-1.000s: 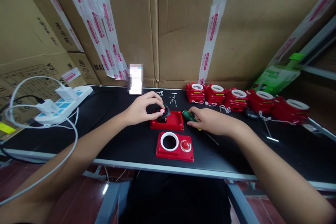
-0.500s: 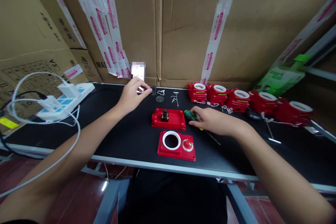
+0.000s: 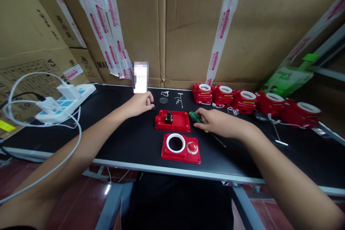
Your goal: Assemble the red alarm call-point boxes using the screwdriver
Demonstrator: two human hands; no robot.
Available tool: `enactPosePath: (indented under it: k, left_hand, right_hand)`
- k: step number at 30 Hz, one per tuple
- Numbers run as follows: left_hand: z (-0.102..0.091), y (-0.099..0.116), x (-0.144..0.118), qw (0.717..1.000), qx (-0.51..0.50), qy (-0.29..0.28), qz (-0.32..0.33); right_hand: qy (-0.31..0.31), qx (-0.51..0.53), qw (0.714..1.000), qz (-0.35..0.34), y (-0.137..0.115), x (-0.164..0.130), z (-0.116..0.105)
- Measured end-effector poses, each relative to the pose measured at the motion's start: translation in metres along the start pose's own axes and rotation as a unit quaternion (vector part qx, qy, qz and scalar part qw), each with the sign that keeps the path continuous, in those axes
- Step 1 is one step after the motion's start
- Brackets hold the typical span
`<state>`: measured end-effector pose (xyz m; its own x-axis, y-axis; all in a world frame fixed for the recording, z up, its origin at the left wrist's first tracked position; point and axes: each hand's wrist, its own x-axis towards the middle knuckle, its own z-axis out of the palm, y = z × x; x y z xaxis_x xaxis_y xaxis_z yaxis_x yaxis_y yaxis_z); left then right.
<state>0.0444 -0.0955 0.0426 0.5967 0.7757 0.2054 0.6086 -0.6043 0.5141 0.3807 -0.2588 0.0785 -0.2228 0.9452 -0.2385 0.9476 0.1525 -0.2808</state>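
Observation:
My left hand (image 3: 140,103) rests on the black table (image 3: 129,140) left of an open red box base (image 3: 178,124), which has a small black switch part (image 3: 169,116) inside. Its fingers are curled around a small black part (image 3: 154,107) at their tips. My right hand (image 3: 218,124) lies just right of the base, closed over a green-handled screwdriver (image 3: 193,116) whose shaft points toward the near right. In front of the base lies a red lid (image 3: 181,148) with a white ring and a red button.
Several assembled red boxes (image 3: 223,95) line the back right. A phone (image 3: 140,78) leans on cardboard, with a clear disc (image 3: 163,100) and screws (image 3: 178,99) near it. A power strip (image 3: 64,106) with white cables lies left. A metal T-tool (image 3: 277,134) and a green bag (image 3: 288,79) are on the right.
My left hand lifted a black part off the red base, carried it toward the phone, then drew back to just left of the base. The right hand stayed on the screwdriver.

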Motion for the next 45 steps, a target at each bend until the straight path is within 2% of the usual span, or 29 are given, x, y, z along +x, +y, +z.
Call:
enactPosePath:
  k: [5, 9, 18, 24, 27, 31, 36, 39, 45]
  left_hand:
    - [-0.003, 0.003, -0.002, 0.999, -0.035, -0.019, -0.006]
    - [-0.002, 0.002, -0.002, 0.999, -0.043, -0.007, -0.005]
    - [0.002, -0.005, 0.002, 1.000, -0.013, -0.004, 0.020]
    - [0.000, -0.003, 0.001, 0.999, 0.008, -0.012, 0.044]
    - [-0.002, 0.001, -0.001, 0.999, 0.009, 0.004, 0.051]
    - [-0.007, 0.015, -0.007, 0.996, -0.002, 0.022, 0.090]
    - [-0.013, 0.049, -0.023, 0.980, -0.013, -0.038, 0.195]
    - [-0.016, 0.068, -0.034, 0.971, -0.010, -0.062, 0.233]
    - [-0.023, 0.077, -0.040, 0.960, 0.003, -0.093, 0.265]
  right_hand:
    - [-0.003, 0.004, 1.000, 0.001, 0.000, 0.000, 0.000]
    - [-0.005, 0.007, 1.000, 0.001, 0.001, 0.000, 0.000]
    - [-0.004, 0.002, 1.000, 0.001, 0.002, 0.000, 0.000]
    - [-0.003, -0.004, 1.000, 0.000, 0.003, 0.001, 0.001]
    - [-0.003, -0.006, 1.000, -0.004, 0.002, 0.000, 0.000]
    - [-0.004, -0.004, 1.000, -0.006, 0.000, -0.001, -0.002]
    - [0.004, -0.007, 1.000, -0.009, 0.001, -0.001, -0.001]
    - [0.011, -0.013, 1.000, -0.014, 0.001, -0.001, -0.001]
    - [0.064, -0.058, 0.996, -0.010, -0.003, 0.001, 0.000]
